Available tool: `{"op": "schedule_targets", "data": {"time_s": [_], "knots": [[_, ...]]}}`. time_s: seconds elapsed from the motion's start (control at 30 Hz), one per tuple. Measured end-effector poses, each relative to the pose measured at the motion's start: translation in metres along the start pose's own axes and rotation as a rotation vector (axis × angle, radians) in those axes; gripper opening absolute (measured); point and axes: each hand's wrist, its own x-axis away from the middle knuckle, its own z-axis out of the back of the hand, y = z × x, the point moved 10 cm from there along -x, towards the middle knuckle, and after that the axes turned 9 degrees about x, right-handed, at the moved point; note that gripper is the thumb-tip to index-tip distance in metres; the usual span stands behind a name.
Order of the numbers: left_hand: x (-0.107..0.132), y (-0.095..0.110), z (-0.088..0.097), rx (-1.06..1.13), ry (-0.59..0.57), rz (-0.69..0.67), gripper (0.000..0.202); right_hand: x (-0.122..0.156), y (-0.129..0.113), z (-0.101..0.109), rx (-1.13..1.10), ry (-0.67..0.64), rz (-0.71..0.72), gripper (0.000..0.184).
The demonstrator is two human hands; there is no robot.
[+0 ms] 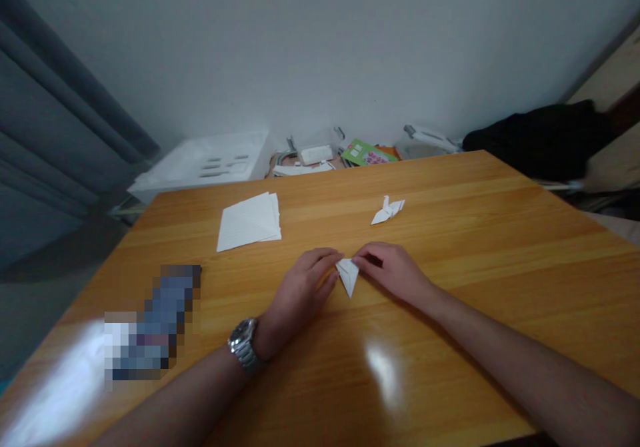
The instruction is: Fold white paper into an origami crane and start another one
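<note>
A small piece of white paper [349, 277], folded into a kite-like shape, lies on the wooden table with its sharp tip towards me. At its upper left edge, the fingertips of my left hand [306, 285] close on it; a metal watch [243, 344] is on that wrist. My right hand [395, 272] pinches the upper right corner between thumb and fingers. The fingertips cover parts of the paper's top edge. Beyond my right hand sits a folded white paper bird [388, 211], its neck raised and wings spread.
Several sheets of lined paper [249, 221] are stacked on the table [450, 233] at the left. Nearer me lies a pixelated, phone-like object [163, 320]. Behind the table are a white tray [210, 157], a green booklet [367, 154] and a dark cloth [540, 140].
</note>
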Motion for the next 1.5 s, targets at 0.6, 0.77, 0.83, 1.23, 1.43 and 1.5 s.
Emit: {"op": "schedule_targets", "data": {"time_s": [0.6, 0.77, 0.83, 1.23, 1.43, 1.5], "knots": [[0.006, 0.013, -0.021, -0.313, -0.233, -0.056, 0.046, 0.007, -0.022, -0.008, 0.401, -0.057, 0.271, 0.031], [0.008, 0.017, -0.022, -0.326, -0.251, -0.040, 0.046, 0.008, -0.019, -0.010, 0.446, -0.104, 0.263, 0.034], [0.009, 0.019, -0.023, -0.329, -0.257, -0.051, 0.046, 0.009, -0.017, -0.011, 0.439, -0.110, 0.261, 0.034], [0.009, 0.022, -0.022, -0.380, -0.260, -0.069, 0.044, 0.009, -0.011, -0.002, 0.469, -0.194, 0.291, 0.031], [0.009, 0.023, -0.023, -0.380, -0.256, -0.089, 0.047, 0.009, -0.010, -0.004, 0.442, -0.198, 0.274, 0.030], [0.010, 0.023, -0.023, -0.365, -0.261, -0.091, 0.049, 0.009, -0.010, -0.004, 0.438, -0.191, 0.270, 0.030]]}}
